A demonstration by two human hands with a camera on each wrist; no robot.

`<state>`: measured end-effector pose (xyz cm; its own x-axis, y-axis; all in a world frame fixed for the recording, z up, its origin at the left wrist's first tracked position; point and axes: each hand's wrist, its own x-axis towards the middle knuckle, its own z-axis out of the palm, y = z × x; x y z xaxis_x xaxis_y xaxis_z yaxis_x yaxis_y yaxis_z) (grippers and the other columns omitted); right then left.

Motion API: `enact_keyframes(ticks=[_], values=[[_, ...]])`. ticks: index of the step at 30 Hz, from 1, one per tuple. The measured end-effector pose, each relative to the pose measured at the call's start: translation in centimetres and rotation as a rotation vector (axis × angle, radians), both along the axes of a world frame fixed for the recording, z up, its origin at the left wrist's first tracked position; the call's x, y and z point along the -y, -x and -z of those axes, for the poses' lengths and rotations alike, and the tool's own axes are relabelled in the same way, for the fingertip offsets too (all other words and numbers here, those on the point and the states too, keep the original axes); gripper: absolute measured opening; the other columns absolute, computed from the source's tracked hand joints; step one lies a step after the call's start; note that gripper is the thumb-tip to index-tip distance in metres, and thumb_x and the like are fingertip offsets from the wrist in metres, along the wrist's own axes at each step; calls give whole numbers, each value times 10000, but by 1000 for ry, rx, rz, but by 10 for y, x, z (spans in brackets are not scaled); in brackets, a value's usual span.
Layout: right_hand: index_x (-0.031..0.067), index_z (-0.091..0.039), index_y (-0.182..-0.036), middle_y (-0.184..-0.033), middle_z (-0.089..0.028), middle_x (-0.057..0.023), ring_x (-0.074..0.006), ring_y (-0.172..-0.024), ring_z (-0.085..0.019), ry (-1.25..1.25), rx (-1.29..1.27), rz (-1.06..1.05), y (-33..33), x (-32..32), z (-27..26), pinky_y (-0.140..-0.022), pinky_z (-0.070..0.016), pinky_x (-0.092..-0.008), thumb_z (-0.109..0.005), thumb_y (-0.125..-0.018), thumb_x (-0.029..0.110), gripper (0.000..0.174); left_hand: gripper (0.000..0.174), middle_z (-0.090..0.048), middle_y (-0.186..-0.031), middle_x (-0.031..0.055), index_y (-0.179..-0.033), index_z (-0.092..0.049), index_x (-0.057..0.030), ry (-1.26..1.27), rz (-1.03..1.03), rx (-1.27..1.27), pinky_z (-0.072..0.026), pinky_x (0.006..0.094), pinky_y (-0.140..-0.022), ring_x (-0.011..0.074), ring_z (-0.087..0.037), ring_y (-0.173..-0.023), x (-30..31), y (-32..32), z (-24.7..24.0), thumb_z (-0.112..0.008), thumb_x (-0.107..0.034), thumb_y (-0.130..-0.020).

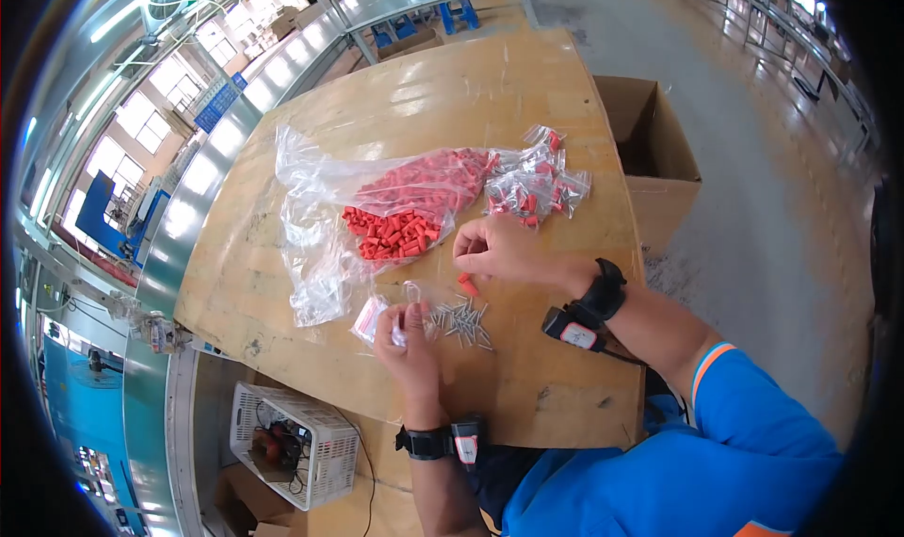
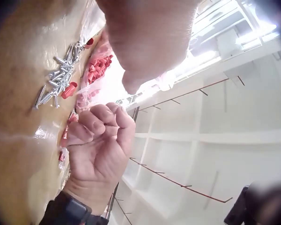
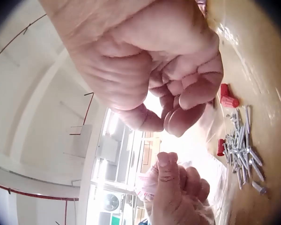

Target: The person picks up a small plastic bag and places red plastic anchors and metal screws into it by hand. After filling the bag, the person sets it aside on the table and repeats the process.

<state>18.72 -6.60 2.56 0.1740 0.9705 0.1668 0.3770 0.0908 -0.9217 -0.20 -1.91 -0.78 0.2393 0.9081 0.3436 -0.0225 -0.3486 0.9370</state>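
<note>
The left hand [image 1: 410,353] grips small clear plastic bags [image 1: 370,318] with pink stripes, low over the table; in the right wrist view its thumb points up beside them. Above and to the right, the right hand [image 1: 504,250] has curled fingers with thumb and fingertips close together, and nothing shows between them in the right wrist view. Silver screws [image 1: 461,320] lie in a loose pile right of the left hand. Red plastic pieces [image 1: 467,284] lie at the pile's upper edge, just below the right hand.
Beyond the hands, a large clear bag [image 1: 311,188] spills red pieces [image 1: 391,235]. Small filled bags [image 1: 537,184] are heaped to its right. A cardboard box [image 1: 659,198] stands past the table's right edge, and a white crate [image 1: 330,462] below its near left edge.
</note>
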Motion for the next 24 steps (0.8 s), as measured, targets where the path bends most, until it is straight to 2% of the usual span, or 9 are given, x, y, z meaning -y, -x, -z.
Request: enact_keyframes(ticks=[2, 5, 7, 10, 14, 17, 20, 22, 24], values=[[26, -624, -775, -679, -620, -129, -256, -621, -613, -170, 467, 89, -4, -1, 4, -549, -477, -333, -606, -725, 124, 111, 125, -589, -752, 22, -822, -558, -12, 105, 15, 105, -427, 256, -579, 89, -525, -680, 4, 0, -8, -573, -111, -898], [27, -613, -782, -638, -582, -141, -346, -640, -580, -178, 644, -58, 5, -7, 17, -620, -466, -402, -616, -696, 84, 104, 115, -574, -743, 4, -835, -550, -24, 78, -26, 118, -407, 216, -601, 75, -513, -694, 2, 0, -8, -562, -113, -907], [26, -614, -754, -631, -581, -136, -337, -638, -581, -154, 640, -70, 8, -12, 23, -611, -464, -405, -614, -687, 68, 79, 116, -563, -737, -1, -830, -551, -23, 49, -102, 94, -397, 200, -618, 68, -502, -694, -4, 4, -3, -568, -112, -903], [27, -615, -720, -645, -590, -142, -332, -646, -585, -130, 647, -110, 12, -18, 25, -605, -465, -406, -609, -669, 42, 53, 121, -556, -739, 1, -829, -560, -13, 43, -78, -13, -394, 208, -628, 68, -478, -683, 4, 6, -13, -568, -109, -902], [32, -611, -693, -679, -605, -155, -331, -660, -593, -146, 619, -136, 10, -15, 23, -603, -469, -399, -616, -639, 23, 54, 126, -555, -730, 12, -812, -571, -5, -7, 29, 1, -396, 232, -610, 80, -460, -661, -4, 4, 4, -593, -107, -882], [40, -620, -705, -710, -614, -162, -340, -667, -592, -38, 693, -106, 12, -10, 17, -596, -469, -398, -622, -616, 23, 91, 120, -553, -712, 32, -805, -576, -2, -92, 44, -73, -404, 250, -605, 109, -482, -647, -7, 5, 11, -626, -101, -851], [32, -625, -761, -659, -623, -107, -255, -602, -604, -172, 664, -149, 4, -9, 24, -556, -467, -345, -627, -652, 39, 108, 107, -553, -706, 75, -809, -582, -3, -267, 37, -245, -422, 281, -598, 181, -521, -625, -1, 5, -2, -656, -81, -810], [15, -621, -804, -632, -602, -49, -169, -578, -581, -54, 307, -95, -1, -2, -3, -545, -459, -295, -627, -689, 64, 125, 106, -552, -709, 108, -816, -587, -5, -410, 23, -303, -434, 307, -592, 242, -541, -619, -3, 4, 1, -669, -62, -782], [3, -628, -835, -634, -604, -25, -105, -572, -573, 69, 13, -115, 0, 9, -34, -537, -463, -264, -626, -704, 84, 154, 97, -559, -704, 111, -802, -583, 8, -469, 31, -331, -430, 309, -592, 229, -551, -631, -2, 1, -2, -660, -47, -782]])
